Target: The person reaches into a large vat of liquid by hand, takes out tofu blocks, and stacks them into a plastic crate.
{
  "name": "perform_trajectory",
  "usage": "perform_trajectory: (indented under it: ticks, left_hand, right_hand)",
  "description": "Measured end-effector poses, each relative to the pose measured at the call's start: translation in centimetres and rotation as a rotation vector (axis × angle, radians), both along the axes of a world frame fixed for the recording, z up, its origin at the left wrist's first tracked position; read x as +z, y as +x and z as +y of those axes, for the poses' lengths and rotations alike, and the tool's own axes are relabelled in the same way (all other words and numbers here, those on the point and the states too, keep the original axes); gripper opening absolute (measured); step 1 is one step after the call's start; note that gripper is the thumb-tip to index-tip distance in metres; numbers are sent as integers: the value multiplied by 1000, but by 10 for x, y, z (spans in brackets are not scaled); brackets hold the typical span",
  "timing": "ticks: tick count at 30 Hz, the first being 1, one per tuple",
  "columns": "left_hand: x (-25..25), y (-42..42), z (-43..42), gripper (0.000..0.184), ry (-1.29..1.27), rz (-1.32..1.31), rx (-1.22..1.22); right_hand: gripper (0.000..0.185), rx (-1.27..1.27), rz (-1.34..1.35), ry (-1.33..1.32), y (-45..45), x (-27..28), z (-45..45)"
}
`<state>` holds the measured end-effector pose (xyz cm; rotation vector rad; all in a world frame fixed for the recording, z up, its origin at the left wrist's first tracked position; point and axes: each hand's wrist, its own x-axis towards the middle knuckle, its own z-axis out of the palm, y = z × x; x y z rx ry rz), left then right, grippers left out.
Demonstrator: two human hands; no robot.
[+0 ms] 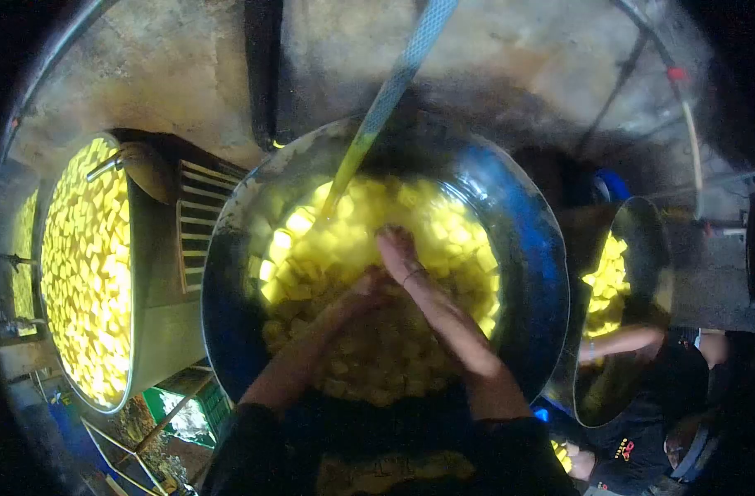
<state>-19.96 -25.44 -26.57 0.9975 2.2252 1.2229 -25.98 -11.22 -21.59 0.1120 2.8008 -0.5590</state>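
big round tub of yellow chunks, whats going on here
A person's left hand and right hand are close together among the yellow chunks in the round tub; whether they grip any isn't clear. A mesh-patterned hose reaches in from above. At right, a co-worker's arm reaches into another tub.

Many small, blocky yellow pieces [468, 236] lay loose and close together in a big, round, dark tub [530, 256], their cut faces turned at all angles. Those along the left and right showed brightest, while the ones lower down looked dim and brownish. The wide-mouthed tub was open at the top, its inner wall glossy and bluish on the right.
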Motion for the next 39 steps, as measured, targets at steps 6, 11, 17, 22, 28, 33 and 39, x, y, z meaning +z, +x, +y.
perform_trajectory:
  ticks: [6,11,17,22,28,33,39]
  left_hand:
    - [-38,-23,-17,44,558,-1027,407]
    - [34,-15,22,42,1077,-1300,679]
    - [51,-11,47,31,1272,-1360,715]
    - [74,-9,48,28,1251,-1503,803]
    - [47,3,47,43,1076,-1160,806]
    - [35,-7,41,58,1446,-1364,805]
    - [23,-20,10,31,1340,-1252,746]
  right_hand:
    - [55,-232,-207,-794,33,23,72]
    - [55,-352,-147,-1065,73,73,60]
    - [48,-180,-65,-892,82,76,30]
    - [51,-295,-52,-755,79,121,12]
    - [66,46,-144,-390,73,95,2]
    - [44,-79,41,-154,31,47,40]
    - [39,109,275,247,14,-50,73]
